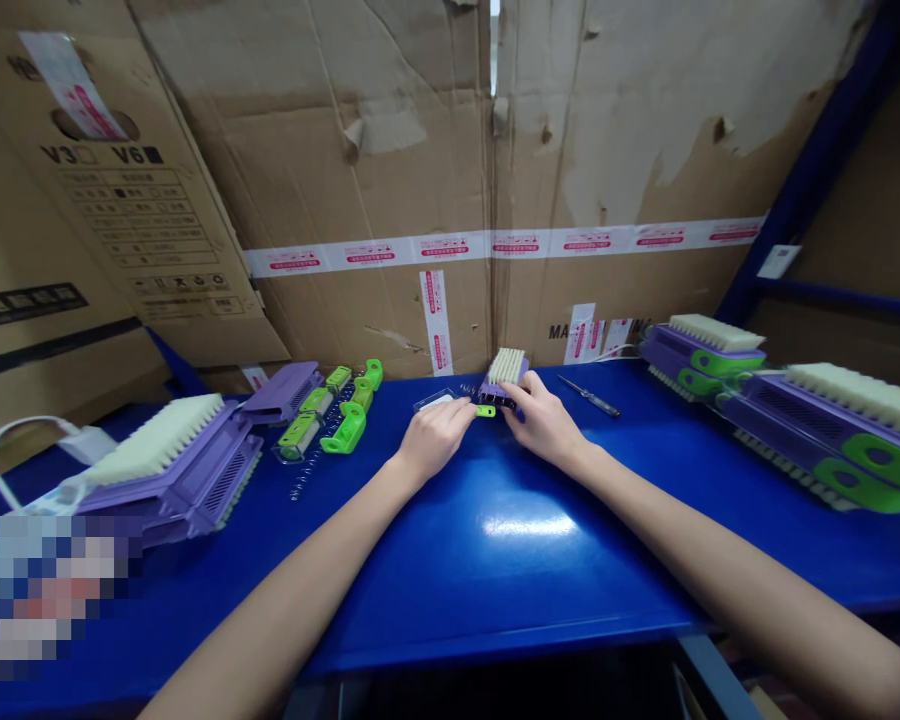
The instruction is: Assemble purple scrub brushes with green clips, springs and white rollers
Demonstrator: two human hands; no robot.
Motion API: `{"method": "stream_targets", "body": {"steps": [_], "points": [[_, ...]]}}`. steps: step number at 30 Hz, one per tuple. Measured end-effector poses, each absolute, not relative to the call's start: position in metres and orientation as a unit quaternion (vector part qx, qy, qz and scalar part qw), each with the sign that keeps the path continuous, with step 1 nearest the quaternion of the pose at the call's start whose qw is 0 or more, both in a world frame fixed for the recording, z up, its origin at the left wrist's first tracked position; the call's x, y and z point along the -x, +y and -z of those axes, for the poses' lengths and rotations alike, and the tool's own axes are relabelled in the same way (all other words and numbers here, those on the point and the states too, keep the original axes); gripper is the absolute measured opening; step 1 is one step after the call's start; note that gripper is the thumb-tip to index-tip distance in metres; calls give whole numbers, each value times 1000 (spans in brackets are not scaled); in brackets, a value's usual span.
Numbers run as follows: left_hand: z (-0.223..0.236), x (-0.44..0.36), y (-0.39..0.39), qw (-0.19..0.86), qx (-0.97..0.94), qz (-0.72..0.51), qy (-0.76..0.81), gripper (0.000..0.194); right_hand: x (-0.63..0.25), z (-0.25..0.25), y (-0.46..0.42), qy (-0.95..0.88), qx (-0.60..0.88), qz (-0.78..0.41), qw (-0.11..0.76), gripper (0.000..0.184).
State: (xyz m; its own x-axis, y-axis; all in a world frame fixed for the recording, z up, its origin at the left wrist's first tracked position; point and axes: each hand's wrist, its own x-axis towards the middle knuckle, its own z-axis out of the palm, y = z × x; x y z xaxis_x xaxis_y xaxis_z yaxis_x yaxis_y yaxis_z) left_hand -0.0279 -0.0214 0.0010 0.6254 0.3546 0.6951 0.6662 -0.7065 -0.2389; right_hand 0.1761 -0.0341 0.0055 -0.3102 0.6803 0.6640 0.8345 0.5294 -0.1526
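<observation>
Forearms (671, 520); right grip (546, 420) clasps brush (505, 367), long axis forward; left grip (436, 437) pinches green piece (486, 411).

Blue table (525, 590) holds purple brush units (187, 475) both sides, green brackets (343, 430) & springs (306, 472) L of ctr, screwdriver (591, 397) R.

Glossy, smooth tabletop (540, 585) at six o'clock; matt, scuffed cardboard (420, 180) at twelve; plastic handheld brush (505, 372), coarsely bristled

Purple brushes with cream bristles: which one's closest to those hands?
The middle brush, touched by the bare right hand; the left stack and right stacks sit farther away.
</observation>
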Motion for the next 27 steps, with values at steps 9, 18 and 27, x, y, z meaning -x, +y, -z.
{"method": "stream_targets", "body": {"steps": [9, 18, 27], "points": [[1, 21, -21, 140, 919, 216, -299, 26, -176, -15, -37, -735, 540, -82, 401, 33], [-5, 21, -26, 102, 920, 204, -320, 29, -177, -15, -35, -714, 575, -56, 395, 32], [-3, 23, -25, 76, 915, 231, -321, 24, -177, -9, -32, -753, 458, -228, 414, 34]]}}
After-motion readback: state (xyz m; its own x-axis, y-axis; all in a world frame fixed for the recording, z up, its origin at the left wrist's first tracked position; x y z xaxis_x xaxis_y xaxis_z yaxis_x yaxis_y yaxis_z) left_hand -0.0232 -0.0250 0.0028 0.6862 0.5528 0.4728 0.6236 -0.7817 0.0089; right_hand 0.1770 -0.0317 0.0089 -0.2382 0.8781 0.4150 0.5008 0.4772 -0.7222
